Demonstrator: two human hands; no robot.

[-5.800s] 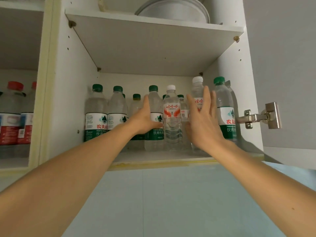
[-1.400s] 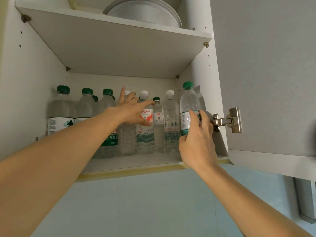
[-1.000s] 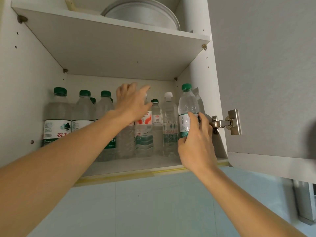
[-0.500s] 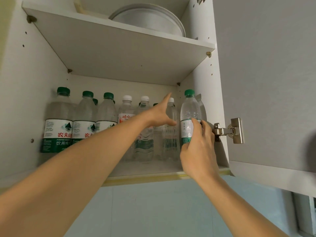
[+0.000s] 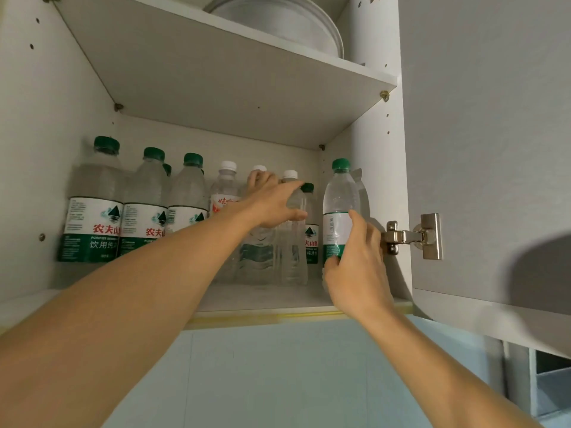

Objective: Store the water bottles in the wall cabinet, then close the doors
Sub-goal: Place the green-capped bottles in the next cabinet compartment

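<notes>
A: Two bare arms rise from the bottom edge toward the wall cabinet [image 5: 49, 125]. Nearest, at about four o'clock from the middle of the view, the right hand [image 5: 358, 273] curls its fingers and thumb round the lower part of a green-capped bottle [image 5: 340, 205].

B: How does that bottle stand?

A: Upright on the lower shelf [image 5: 278, 296], at the three o'clock end of the row, just beside the cabinet's side wall. The thumb lies along the label's edge; the fingers wrap behind it, so the grip is narrow and closed on the bottle.

B: And the other hand?

A: The left hand [image 5: 272, 202] reaches further in, near the middle of the view. Its thumb and fingers are spread round the shoulder of a white-capped bottle [image 5: 292, 223], holding it. A second white cap shows just above the knuckles, and another clear bottle with a red label [image 5: 224, 193] stands at nine o'clock of the hand.

B: What fills the rest of the shelf?

A: Three larger green-capped bottles [image 5: 145, 205] with white and green labels stand side by side toward nine o'clock, with more green caps peeping out behind them. A smaller green cap shows between the two hands, further back.

B: Anything beyond?

A: The open door [image 5: 494, 118] hangs at three o'clock on a metal hinge [image 5: 414, 236]. At twelve o'clock, on the upper shelf [image 5: 216, 75], sits a stack of pale round dishes [image 5: 287, 23].
</notes>
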